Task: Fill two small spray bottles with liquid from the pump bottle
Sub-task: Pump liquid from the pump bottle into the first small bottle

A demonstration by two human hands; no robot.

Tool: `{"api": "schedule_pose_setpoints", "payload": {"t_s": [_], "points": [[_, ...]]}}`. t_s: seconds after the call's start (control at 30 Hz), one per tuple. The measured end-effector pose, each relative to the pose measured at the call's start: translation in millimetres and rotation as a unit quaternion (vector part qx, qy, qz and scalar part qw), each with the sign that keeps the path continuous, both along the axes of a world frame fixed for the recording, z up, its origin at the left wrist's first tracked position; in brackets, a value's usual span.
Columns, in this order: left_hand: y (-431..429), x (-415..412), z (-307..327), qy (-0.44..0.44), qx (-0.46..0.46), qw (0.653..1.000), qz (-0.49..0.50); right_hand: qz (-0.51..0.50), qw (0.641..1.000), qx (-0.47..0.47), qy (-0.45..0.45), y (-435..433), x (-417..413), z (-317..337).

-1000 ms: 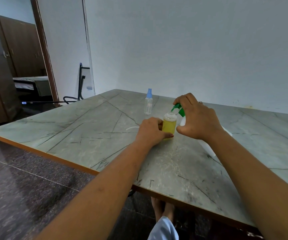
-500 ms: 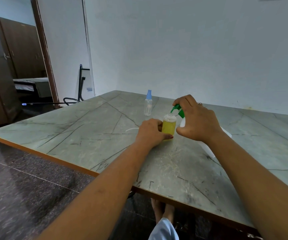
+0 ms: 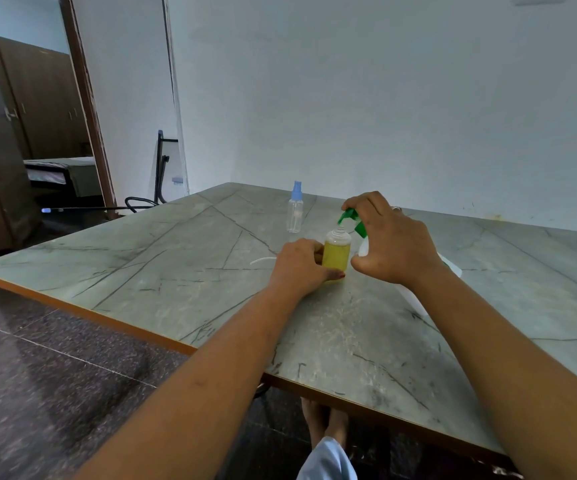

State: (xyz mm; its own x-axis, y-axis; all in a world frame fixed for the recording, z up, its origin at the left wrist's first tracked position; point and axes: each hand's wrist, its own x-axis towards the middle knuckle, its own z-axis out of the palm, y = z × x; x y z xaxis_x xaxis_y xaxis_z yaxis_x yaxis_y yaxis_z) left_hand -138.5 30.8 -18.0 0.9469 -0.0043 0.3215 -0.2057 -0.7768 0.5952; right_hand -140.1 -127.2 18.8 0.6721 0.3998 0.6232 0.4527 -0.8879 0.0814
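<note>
Grips unchanged: left hand [image 3: 297, 265] holds the uncapped spray bottle [image 3: 337, 254], nearly full; right hand [image 3: 394, 244] curls over the pump head [image 3: 349, 216] above it. Beyond both hands, the second bottle [image 3: 295, 211] awaits filling.

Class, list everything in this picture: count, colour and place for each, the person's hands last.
table: one, grey-green marbled, under everything
pump bottle: one, white with green pump, behind right hand
open spray bottle: one, clear, yellow liquid inside, below pump spout
capped spray bottle: one, clear, blue cap, standing farther back
tube: one, white, lying left of left hand
left hand: one, grips open spray bottle
right hand: one, fingers over green pump
</note>
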Motion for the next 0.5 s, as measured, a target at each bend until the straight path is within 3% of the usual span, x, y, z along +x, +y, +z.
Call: {"api": "schedule_pose_setpoints", "payload": {"t_s": [0.5], "points": [[-0.4,3.5,-1.2,0.006,-0.003,1.0,0.003,0.01,1.0,0.017,-0.007,-1.7,-1.5,0.2]]}}
